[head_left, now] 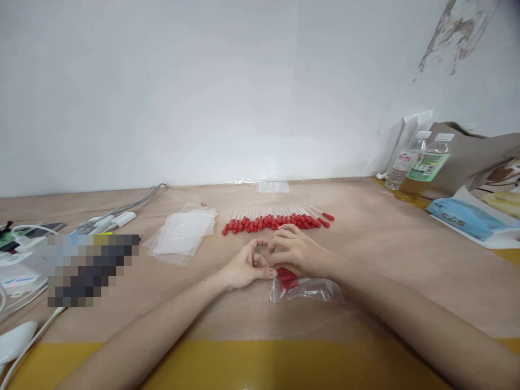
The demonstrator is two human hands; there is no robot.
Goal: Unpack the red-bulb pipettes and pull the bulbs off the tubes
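My left hand [247,267] and my right hand [295,250] meet at the middle of the table, fingers curled and pinching the mouth of a small clear plastic bag [312,290]. Red-tipped pieces [287,278] lie inside the bag, just under my right hand. Beyond my hands a row of several red-bulbed clear droppers [276,219] lies on the tabletop. To the left sits a stack of empty clear bags [181,234].
Two water bottles [422,162] stand at the back right beside brown paper and a blue packet [467,218]. Cables, a power strip [111,221] and white devices crowd the left edge. Another clear bag [272,187] lies by the wall.
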